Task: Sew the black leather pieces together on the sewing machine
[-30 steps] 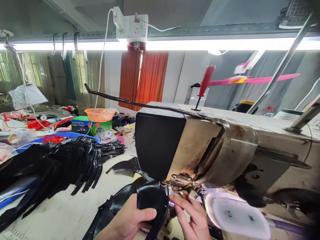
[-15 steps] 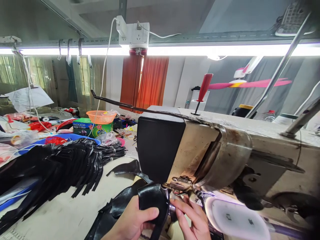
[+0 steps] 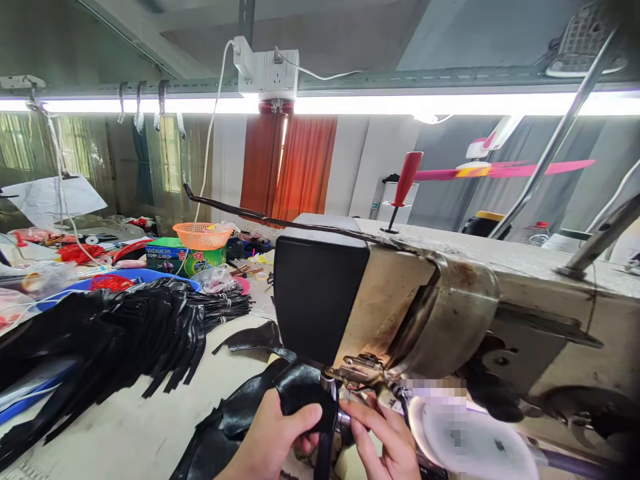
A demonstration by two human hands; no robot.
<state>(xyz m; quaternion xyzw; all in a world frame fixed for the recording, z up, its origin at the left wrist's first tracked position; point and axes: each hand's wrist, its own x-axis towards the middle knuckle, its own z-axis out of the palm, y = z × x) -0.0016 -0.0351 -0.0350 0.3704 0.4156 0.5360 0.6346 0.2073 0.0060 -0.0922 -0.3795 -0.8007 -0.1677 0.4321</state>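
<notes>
At the head of a worn, cream-coloured sewing machine [image 3: 385, 293], a glossy black leather-like piece [image 3: 300, 387] lies against the metal parts. My left hand [image 3: 280, 433] pinches this piece between thumb and fingers, left of the needle area. On the other side, my right hand [image 3: 383, 433] has its index finger extended to the piece's edge beside the metal post; its other fingers are bent, and what they hold, if anything, is hidden. More black pieces [image 3: 245, 407] lie under and left of my left hand.
A large pile of black strips [image 3: 110, 340] covers the table's left side. Behind it are a blue tray [image 3: 145, 273], a green box [image 3: 207, 260] and an orange basket [image 3: 203, 235]. A red-handled screwdriver [image 3: 409, 180] stands upright on the machine; a lit lamp [image 3: 475, 437] sits lower right.
The black piece has turned and shifted slightly at the machine, its top edge now lower. My left hand has moved slightly right with it; my right hand is almost unmoved.
</notes>
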